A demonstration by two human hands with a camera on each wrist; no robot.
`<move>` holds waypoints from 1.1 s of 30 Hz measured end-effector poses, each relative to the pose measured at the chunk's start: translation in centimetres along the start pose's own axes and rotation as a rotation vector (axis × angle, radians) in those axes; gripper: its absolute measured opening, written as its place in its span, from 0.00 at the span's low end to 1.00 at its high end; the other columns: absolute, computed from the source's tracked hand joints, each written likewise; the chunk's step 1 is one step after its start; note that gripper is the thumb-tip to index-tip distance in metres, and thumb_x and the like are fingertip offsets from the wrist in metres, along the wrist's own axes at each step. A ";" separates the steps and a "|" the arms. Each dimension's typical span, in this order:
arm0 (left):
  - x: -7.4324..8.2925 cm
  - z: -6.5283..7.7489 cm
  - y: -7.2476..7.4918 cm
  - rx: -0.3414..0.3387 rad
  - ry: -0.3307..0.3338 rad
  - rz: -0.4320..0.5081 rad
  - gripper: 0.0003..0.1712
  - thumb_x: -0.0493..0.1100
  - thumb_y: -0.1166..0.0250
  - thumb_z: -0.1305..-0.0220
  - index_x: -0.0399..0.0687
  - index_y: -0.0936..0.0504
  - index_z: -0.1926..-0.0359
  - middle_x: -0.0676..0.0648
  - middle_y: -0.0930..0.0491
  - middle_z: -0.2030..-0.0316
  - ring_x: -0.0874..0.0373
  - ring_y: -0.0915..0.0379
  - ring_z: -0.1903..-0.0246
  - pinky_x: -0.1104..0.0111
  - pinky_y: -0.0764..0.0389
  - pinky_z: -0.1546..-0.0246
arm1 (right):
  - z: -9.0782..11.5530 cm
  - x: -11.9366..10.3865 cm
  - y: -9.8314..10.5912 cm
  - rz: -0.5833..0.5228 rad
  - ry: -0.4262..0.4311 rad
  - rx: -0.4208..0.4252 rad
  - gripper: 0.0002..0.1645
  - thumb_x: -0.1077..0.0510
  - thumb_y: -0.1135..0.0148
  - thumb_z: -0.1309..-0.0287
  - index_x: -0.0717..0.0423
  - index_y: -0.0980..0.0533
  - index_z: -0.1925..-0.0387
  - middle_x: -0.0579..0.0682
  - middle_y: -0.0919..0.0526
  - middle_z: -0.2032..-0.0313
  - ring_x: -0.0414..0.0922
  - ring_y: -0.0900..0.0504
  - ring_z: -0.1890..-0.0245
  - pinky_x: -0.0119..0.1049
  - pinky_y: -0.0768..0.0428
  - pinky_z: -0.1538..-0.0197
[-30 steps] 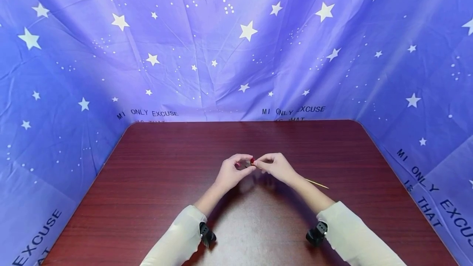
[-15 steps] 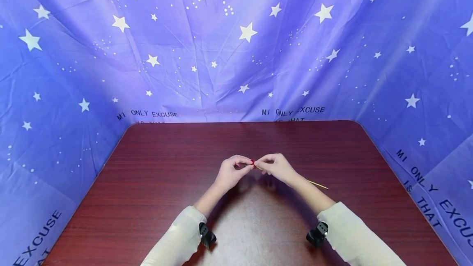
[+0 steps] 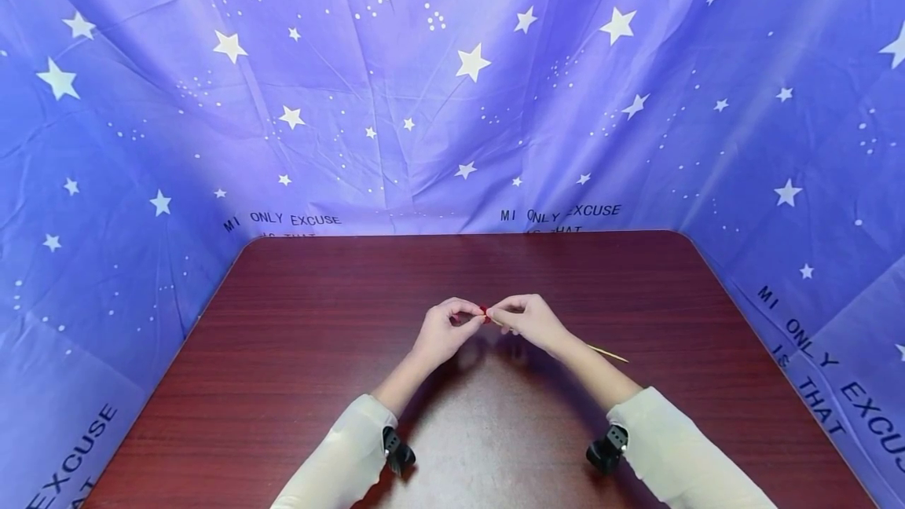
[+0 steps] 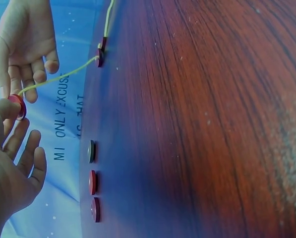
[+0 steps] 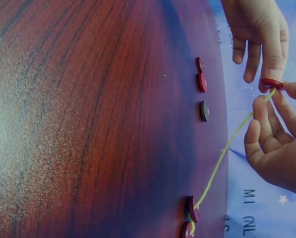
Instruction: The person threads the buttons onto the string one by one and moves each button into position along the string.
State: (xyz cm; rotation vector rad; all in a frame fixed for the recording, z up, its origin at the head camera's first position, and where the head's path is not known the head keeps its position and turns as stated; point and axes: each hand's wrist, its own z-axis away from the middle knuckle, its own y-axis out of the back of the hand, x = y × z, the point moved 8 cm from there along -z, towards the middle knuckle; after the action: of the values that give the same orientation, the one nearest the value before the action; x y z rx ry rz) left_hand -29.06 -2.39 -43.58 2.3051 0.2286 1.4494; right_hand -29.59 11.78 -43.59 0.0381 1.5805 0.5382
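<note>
My left hand [image 3: 440, 332] pinches a small red button [image 5: 272, 83] between thumb and index finger, above the table. My right hand [image 3: 532, 323] meets it there, thumb and index fingertip together at the button, apparently pinching the yellow cord [image 5: 227, 141] close against its face; the exact grip is partly hidden. From the button the cord runs down to two dark red buttons [image 5: 193, 208] on the table, strung on it. The remaining fingers of both hands are loosely bent. In the head view the hands hide most of the button.
Two loose red buttons [image 4: 93, 182] and a dark button [image 4: 91, 151] stand out in a row on the brown wooden table [image 3: 318, 383]. The cord's far part [image 3: 608, 353] lies to the right of my right forearm. A blue star-patterned curtain [image 3: 396, 85] surrounds the table.
The left fingertips have closed in on the red button and now hide more of it. Both hands have come slightly nearer together at the button; since half a second ago they are nearly still.
</note>
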 end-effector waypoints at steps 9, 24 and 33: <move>-0.4 0.1 0.0 0.003 0.035 0.016 0.04 0.39 0.32 0.45 0.42 0.16 0.69 0.48 0.16 0.69 0.54 0.23 0.66 0.57 0.22 0.62 | 0.2 -0.6 -0.2 -0.003 0.021 -0.031 0.15 0.60 0.33 0.49 0.66 0.20 0.61 0.58 0.15 0.68 0.41 0.19 0.72 0.34 0.19 0.65; 2.8 0.5 0.7 -0.014 0.064 0.067 0.04 0.30 0.34 0.46 0.32 0.17 0.69 0.38 0.18 0.68 0.42 0.24 0.65 0.49 0.25 0.62 | 0.4 -2.1 -0.1 0.212 0.219 -0.038 0.16 0.58 0.32 0.49 0.58 0.20 0.57 0.52 0.15 0.67 0.39 0.20 0.69 0.28 0.23 0.65; -0.6 0.2 -0.4 -0.019 0.091 0.049 0.04 0.32 0.33 0.47 0.35 0.16 0.68 0.41 0.17 0.67 0.47 0.24 0.66 0.55 0.25 0.63 | 0.6 -2.6 -0.4 0.348 0.319 -0.040 0.17 0.60 0.32 0.50 0.54 0.20 0.55 0.47 0.17 0.68 0.37 0.23 0.69 0.27 0.24 0.67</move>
State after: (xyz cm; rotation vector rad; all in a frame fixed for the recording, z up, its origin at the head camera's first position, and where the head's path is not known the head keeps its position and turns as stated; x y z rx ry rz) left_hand -29.12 -2.32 -44.32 2.2469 0.1855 1.5761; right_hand -28.65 10.74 -41.26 0.2088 1.8873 0.8808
